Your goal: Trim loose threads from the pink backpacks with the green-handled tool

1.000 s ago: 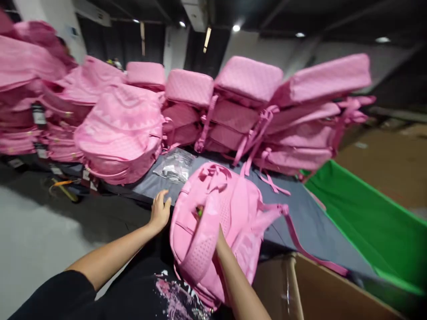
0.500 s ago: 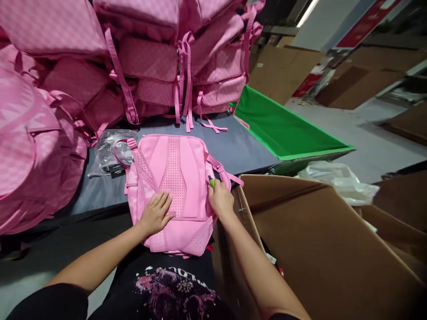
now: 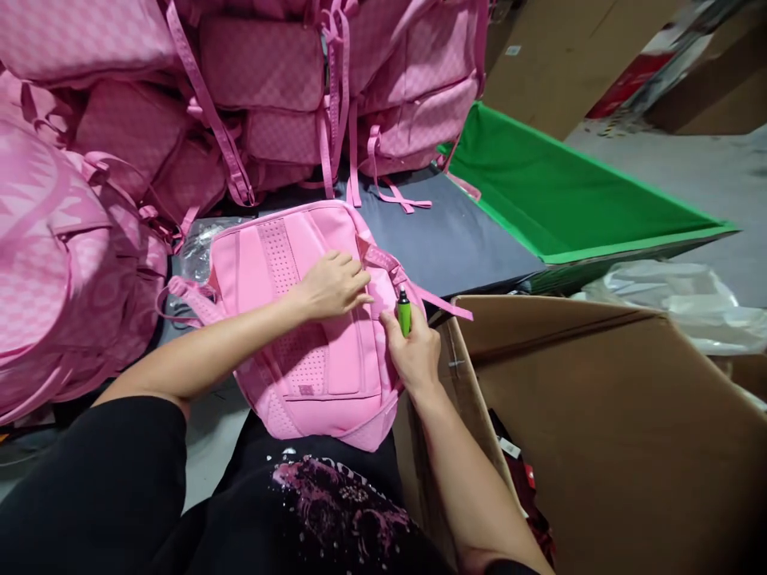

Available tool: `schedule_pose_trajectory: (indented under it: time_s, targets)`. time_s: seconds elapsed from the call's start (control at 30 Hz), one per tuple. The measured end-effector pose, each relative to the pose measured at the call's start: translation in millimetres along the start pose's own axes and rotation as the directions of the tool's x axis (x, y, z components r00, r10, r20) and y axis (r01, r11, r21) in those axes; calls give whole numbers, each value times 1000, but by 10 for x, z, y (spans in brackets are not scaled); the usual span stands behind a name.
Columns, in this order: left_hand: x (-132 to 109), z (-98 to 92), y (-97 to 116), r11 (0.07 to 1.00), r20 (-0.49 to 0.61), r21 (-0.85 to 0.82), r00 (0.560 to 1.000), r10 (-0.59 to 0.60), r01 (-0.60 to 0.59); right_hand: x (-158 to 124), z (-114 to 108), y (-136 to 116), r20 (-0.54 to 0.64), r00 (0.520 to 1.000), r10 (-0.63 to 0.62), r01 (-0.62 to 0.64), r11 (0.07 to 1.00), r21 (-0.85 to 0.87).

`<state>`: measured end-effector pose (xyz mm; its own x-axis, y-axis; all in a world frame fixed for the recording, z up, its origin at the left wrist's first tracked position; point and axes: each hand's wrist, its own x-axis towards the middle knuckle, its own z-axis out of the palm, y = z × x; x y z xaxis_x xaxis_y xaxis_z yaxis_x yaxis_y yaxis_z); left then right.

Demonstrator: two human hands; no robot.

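Observation:
A pink backpack (image 3: 353,351) lies with its perforated back panel upward, tilted, against my front at the table's edge. My left hand (image 3: 332,285) reaches across the panel, its fingers bent down at the right seam and gripping there; the fingertips are partly hidden. In my right hand (image 3: 415,351) is a green pen-shaped tool (image 3: 404,315) with a black end and a small pale tip, pointing up. That hand rests beside the backpack's right side, below the shoulder strap (image 3: 387,263). The other strap (image 3: 195,299) hangs loose at the left.
Many pink checked backpacks (image 3: 260,64) are piled along the back and left of the dark table (image 3: 455,239). Clear plastic wrap (image 3: 204,247) lies behind the backpack. On the right are a green fabric bin (image 3: 569,192), a large open carton (image 3: 599,399) and plastic sheeting (image 3: 677,287).
My left hand has moved up and right across the panel to the right seam. The backpack has turned and tilted. The green tool now shows more fully, pointing up in my right hand.

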<state>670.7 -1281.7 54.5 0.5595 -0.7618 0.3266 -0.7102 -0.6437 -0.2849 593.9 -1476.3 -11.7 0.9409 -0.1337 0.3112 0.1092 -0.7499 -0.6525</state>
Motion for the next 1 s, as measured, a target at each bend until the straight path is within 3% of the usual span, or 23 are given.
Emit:
schedule_pose_trajectory:
  time_s: [0.1,0.17,0.3,0.37,0.43,0.5,0.6,0.7,0.8,0.9,1.0]
  targets:
    - [21,46,-46,998,146,-51,988,45,-38,6,87,29,34,999,-1,3,999,-55]
    - [-60,113,-99,992,181,-98,979,96,-79,-51,180,76,69,997,19,-13,997,-80]
    - [-181,179,-591,990,60,-138,997,40,-31,-151,280,114,94,995,17,-6,993,-118]
    - [-209,151,-905,983,-2,-180,1000,-19,19,-145,289,106,90,996,-3,14,992,-122]
    - [-245,102,-1073,973,-32,-227,998,-53,44,-111,297,100,108,994,-7,21,992,-128]
    - [-293,69,-1022,975,-28,-212,997,-73,66,-68,310,104,161,987,23,1,989,-146]
    - [-351,98,-663,993,73,-114,997,4,5,-12,306,111,211,975,65,-26,983,-183]
    - [-354,207,-316,996,168,-75,984,53,-41,44,227,73,96,995,-21,34,989,-143]
    - [-357,331,-181,995,172,-90,985,-27,43,109,105,-28,42,999,-30,30,1000,-2]
    - [-427,415,-186,977,117,-197,991,-57,79,140,41,-154,226,974,10,-59,976,212]
    - [-532,464,-219,948,39,-314,998,-40,50,130,61,-252,397,918,-25,-178,866,467]
